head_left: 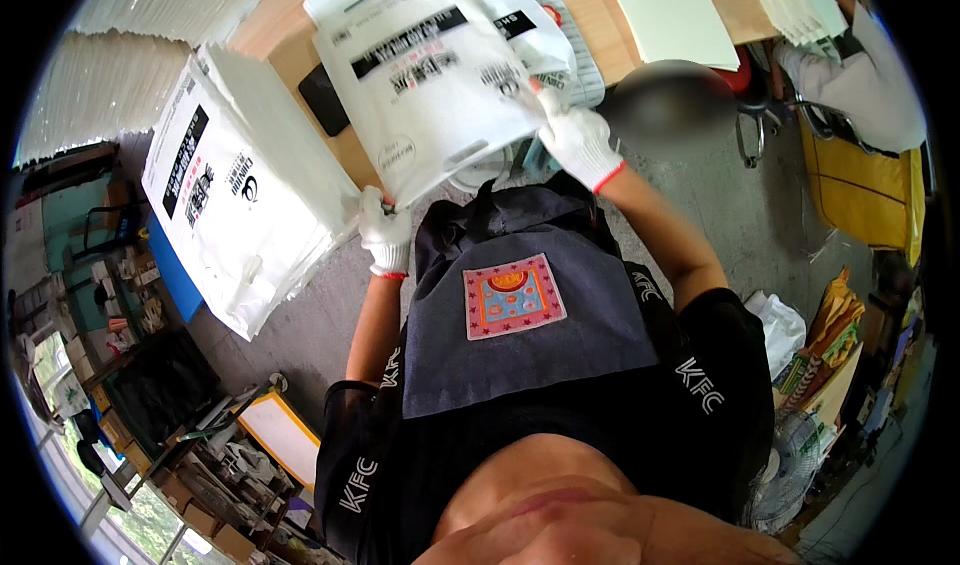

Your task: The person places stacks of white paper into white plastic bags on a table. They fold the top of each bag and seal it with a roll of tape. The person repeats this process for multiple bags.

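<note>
A white plastic bag point(430, 115) with black and red print and a cut-out handle slot is stretched in front of me, its far part over the wooden table. My left hand point(384, 233), in a white knit glove, pinches its near left corner. On the bag's right edge, close to the handle slot, my gloved right hand point(578, 147) grips with thumb and fingers. To the left stands a thick stack of similar white bags point(225, 220), close beside my left hand. Another printed white bag point(530, 40) lies on the table behind the held one.
Along the wooden table point(615, 35) lie pale sheets point(670, 10) and a dark flat object point(322, 100). Tall paper stacks point(150, 0) rise at the far left. At right are another person's sleeve point(850, 80), a yellow container point(870, 195) and a fan point(790, 470).
</note>
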